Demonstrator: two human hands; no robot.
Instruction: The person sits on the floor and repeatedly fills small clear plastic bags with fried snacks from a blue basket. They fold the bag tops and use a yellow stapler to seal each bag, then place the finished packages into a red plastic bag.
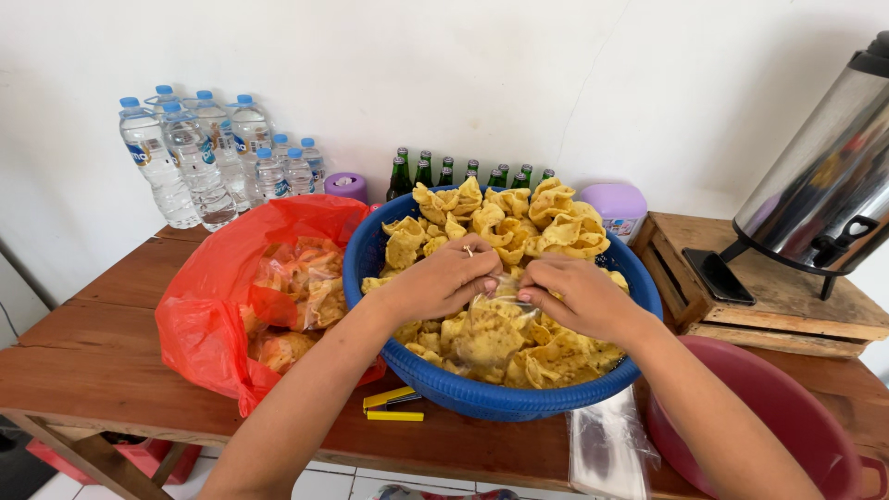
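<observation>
Right, head view, looking straight down on a blue basket (482,396) heaped with yellow fried crackers (505,222), and both hands are over the middle of it. Left hand (444,278) is curled, fingers pinched down on the top of a small clear plastic bag (491,324) that's packed with crackers. Right hand (579,294) meets it from the other side, fingertips closed on the same bag's neck, so the two hands are touching at the bag's mouth. The bag itself sits on the cracker heap, just on the near side of the basket's centre.

Left of the basket, touching its rim, a red plastic bag (199,324) lies open with filled cracker packets (296,282) inside. Just in front of the basket, on the wooden table (93,361), a yellow stapler-like tool (391,406); exactly what it is I cannot tell. Right of that, a stack of empty clear bags (607,444) hangs at the table edge, and a dark red basin (787,417) sits beside the basket's right side. Behind the basket: green glass bottles (444,171), water bottles (199,157) further left, a purple-lidded tub (616,206), and off right a steel urn (824,181) on a wooden crate (787,310).
</observation>
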